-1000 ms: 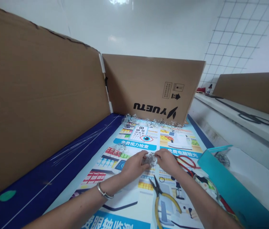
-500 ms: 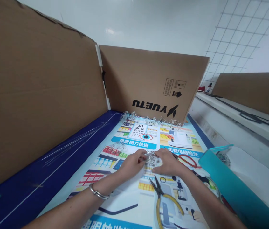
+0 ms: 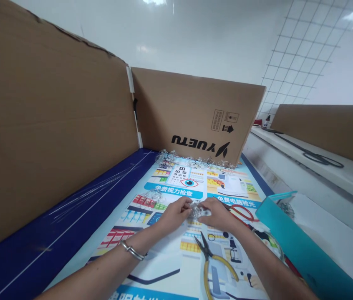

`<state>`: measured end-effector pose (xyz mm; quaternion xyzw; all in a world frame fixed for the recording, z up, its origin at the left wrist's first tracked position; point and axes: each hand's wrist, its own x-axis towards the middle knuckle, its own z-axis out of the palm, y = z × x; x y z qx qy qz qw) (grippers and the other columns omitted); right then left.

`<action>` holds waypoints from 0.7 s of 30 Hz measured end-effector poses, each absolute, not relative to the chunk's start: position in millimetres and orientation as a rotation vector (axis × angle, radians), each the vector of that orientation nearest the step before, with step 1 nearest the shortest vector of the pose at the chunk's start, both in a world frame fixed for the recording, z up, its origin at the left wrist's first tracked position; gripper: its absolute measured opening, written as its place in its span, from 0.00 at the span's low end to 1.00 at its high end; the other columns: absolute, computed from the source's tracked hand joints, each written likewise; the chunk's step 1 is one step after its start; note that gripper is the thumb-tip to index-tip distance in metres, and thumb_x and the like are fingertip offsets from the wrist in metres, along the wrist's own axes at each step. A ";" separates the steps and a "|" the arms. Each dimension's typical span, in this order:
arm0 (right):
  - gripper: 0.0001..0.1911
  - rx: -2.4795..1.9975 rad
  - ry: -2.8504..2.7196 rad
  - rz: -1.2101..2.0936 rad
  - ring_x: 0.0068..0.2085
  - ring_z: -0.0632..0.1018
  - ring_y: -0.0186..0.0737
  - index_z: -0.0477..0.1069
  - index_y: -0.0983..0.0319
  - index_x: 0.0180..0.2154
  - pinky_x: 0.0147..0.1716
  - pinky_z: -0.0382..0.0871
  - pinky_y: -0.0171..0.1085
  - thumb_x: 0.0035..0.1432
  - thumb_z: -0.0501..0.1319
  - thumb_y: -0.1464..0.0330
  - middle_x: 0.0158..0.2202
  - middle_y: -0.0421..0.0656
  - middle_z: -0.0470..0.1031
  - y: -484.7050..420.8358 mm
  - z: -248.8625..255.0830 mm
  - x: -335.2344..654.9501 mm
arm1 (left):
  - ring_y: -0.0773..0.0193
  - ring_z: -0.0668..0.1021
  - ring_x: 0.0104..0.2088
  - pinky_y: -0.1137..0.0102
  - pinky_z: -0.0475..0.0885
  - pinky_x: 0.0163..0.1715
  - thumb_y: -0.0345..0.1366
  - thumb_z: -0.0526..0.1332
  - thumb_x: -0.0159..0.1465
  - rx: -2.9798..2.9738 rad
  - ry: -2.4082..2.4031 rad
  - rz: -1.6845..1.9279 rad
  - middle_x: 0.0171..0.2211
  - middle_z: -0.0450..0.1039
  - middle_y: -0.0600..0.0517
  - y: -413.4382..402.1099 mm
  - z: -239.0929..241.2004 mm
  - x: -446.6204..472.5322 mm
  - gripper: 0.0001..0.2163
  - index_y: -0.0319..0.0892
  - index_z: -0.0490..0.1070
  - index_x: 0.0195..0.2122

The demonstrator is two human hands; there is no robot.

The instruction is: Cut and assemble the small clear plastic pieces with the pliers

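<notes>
Both hands meet over the printed poster on the table. My left hand and my right hand pinch a small clear, glittery beaded piece between their fingertips. The left wrist wears a silver bangle. A small heap of similar clear pieces lies just left of the hands, and a row of them runs along the foot of the far cardboard wall.
Yellow-handled pliers lie just below the hands, red-handled scissors to the right. A teal box lid leans at the right. Cardboard walls stand left and behind. Thin wires lie on the blue strip.
The hands have stayed together on the beaded piece, with the fingers shifting slightly. The view has tilted a little.
</notes>
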<state>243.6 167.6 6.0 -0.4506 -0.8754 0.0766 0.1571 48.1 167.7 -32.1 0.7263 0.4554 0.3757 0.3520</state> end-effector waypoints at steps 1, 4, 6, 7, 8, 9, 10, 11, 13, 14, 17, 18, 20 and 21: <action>0.09 -1.276 -2.505 0.210 0.33 0.68 0.37 0.68 0.61 0.30 0.32 0.57 0.33 0.46 0.63 0.64 0.29 0.39 0.68 167.8 5.9 243.5 | 0.65 0.75 0.32 0.72 0.68 0.32 0.30 0.54 0.57 1.878 1.171 0.973 0.32 0.72 0.53 167.7 -32.5 48.4 0.11 0.42 0.63 0.42; 0.06 -1.239 -2.504 0.179 0.33 0.68 0.37 0.67 0.61 0.28 0.33 0.57 0.33 0.46 0.63 0.67 0.28 0.39 0.68 169.5 4.1 242.9 | 0.65 0.75 0.31 0.72 0.68 0.32 0.29 0.55 0.56 1.877 1.152 0.968 0.31 0.72 0.53 167.3 -33.6 48.6 0.11 0.42 0.64 0.41; 0.06 -1.221 -2.501 0.160 0.33 0.68 0.37 0.67 0.61 0.27 0.33 0.57 0.34 0.46 0.63 0.68 0.27 0.39 0.68 170.4 2.4 242.0 | 0.65 0.75 0.31 0.73 0.68 0.31 0.29 0.55 0.56 1.880 1.140 0.963 0.30 0.72 0.54 166.4 -33.4 48.3 0.11 0.43 0.64 0.41; 0.06 -1.213 -2.499 0.150 0.33 0.68 0.37 0.67 0.61 0.27 0.34 0.57 0.34 0.46 0.63 0.69 0.27 0.39 0.68 170.5 1.7 241.5 | 0.66 0.74 0.31 0.73 0.68 0.31 0.29 0.54 0.56 1.883 1.135 0.962 0.30 0.72 0.54 165.7 -32.7 48.1 0.11 0.43 0.64 0.40; 0.05 -1.205 -2.498 0.141 0.33 0.68 0.37 0.67 0.61 0.27 0.34 0.57 0.34 0.47 0.63 0.69 0.27 0.39 0.68 170.4 1.1 241.0 | 0.66 0.74 0.31 0.73 0.68 0.31 0.28 0.54 0.56 1.887 1.130 0.962 0.31 0.72 0.54 164.9 -31.8 47.8 0.10 0.44 0.64 0.40; 0.05 -1.196 -2.495 0.131 0.34 0.68 0.37 0.67 0.61 0.27 0.35 0.57 0.35 0.47 0.63 0.69 0.28 0.39 0.69 170.1 0.7 240.4 | 0.66 0.74 0.32 0.74 0.68 0.32 0.28 0.54 0.56 1.890 1.127 0.964 0.31 0.72 0.55 163.9 -30.5 47.4 0.10 0.44 0.64 0.40; 0.04 -1.187 -2.492 0.121 0.34 0.68 0.37 0.67 0.61 0.28 0.36 0.57 0.35 0.48 0.62 0.70 0.28 0.40 0.69 169.6 0.3 239.8 | 0.66 0.74 0.32 0.74 0.68 0.32 0.28 0.54 0.56 1.893 1.127 0.967 0.31 0.72 0.55 162.9 -29.2 47.0 0.10 0.44 0.64 0.39; 0.04 -1.178 -2.489 0.111 0.35 0.68 0.38 0.68 0.61 0.29 0.36 0.57 0.35 0.49 0.62 0.70 0.29 0.40 0.69 168.9 -0.2 239.1 | 0.66 0.74 0.32 0.74 0.67 0.32 0.28 0.53 0.57 1.897 1.129 0.972 0.31 0.71 0.55 161.8 -27.7 46.4 0.10 0.44 0.64 0.39; 0.04 -1.167 -2.481 0.090 0.36 0.68 0.39 0.68 0.60 0.31 0.38 0.57 0.36 0.51 0.61 0.69 0.30 0.41 0.70 167.6 -1.8 237.4 | 0.66 0.74 0.32 0.74 0.67 0.32 0.28 0.53 0.57 1.907 1.142 0.981 0.31 0.71 0.54 159.9 -25.3 44.8 0.10 0.43 0.65 0.39; 0.04 -1.165 -2.477 0.082 0.37 0.68 0.39 0.68 0.60 0.32 0.38 0.57 0.37 0.51 0.61 0.68 0.31 0.41 0.70 167.0 -3.0 236.5 | 0.66 0.73 0.31 0.74 0.67 0.31 0.28 0.53 0.57 1.914 1.151 0.982 0.30 0.71 0.54 159.1 -24.5 44.0 0.10 0.43 0.65 0.39; 0.05 -1.159 -2.475 0.067 0.36 0.67 0.40 0.68 0.61 0.31 0.37 0.58 0.37 0.51 0.61 0.67 0.30 0.42 0.69 166.1 -7.3 234.1 | 0.66 0.73 0.30 0.74 0.67 0.31 0.27 0.54 0.55 1.950 1.183 0.983 0.30 0.70 0.54 157.2 -23.5 41.5 0.09 0.43 0.67 0.36; 0.05 -1.153 -2.479 0.067 0.36 0.67 0.39 0.68 0.61 0.30 0.37 0.58 0.37 0.51 0.62 0.66 0.30 0.42 0.69 166.0 -8.4 233.8 | 0.66 0.72 0.30 0.73 0.66 0.31 0.26 0.54 0.54 1.964 1.196 0.985 0.30 0.69 0.54 156.7 -23.5 40.8 0.09 0.42 0.68 0.36; 0.07 -1.139 -2.488 0.072 0.36 0.67 0.39 0.68 0.61 0.29 0.37 0.58 0.37 0.50 0.62 0.65 0.30 0.41 0.69 166.2 -9.6 233.7 | 0.66 0.71 0.31 0.73 0.66 0.32 0.26 0.55 0.52 1.990 1.225 0.994 0.31 0.68 0.53 156.0 -23.5 40.1 0.10 0.42 0.69 0.35; 0.07 -1.132 -2.491 0.075 0.36 0.67 0.39 0.68 0.61 0.28 0.37 0.58 0.37 0.50 0.62 0.64 0.30 0.41 0.69 166.3 -9.7 234.0 | 0.66 0.71 0.32 0.73 0.66 0.32 0.26 0.56 0.52 2.002 1.238 0.998 0.32 0.67 0.53 155.7 -23.6 39.8 0.10 0.42 0.69 0.35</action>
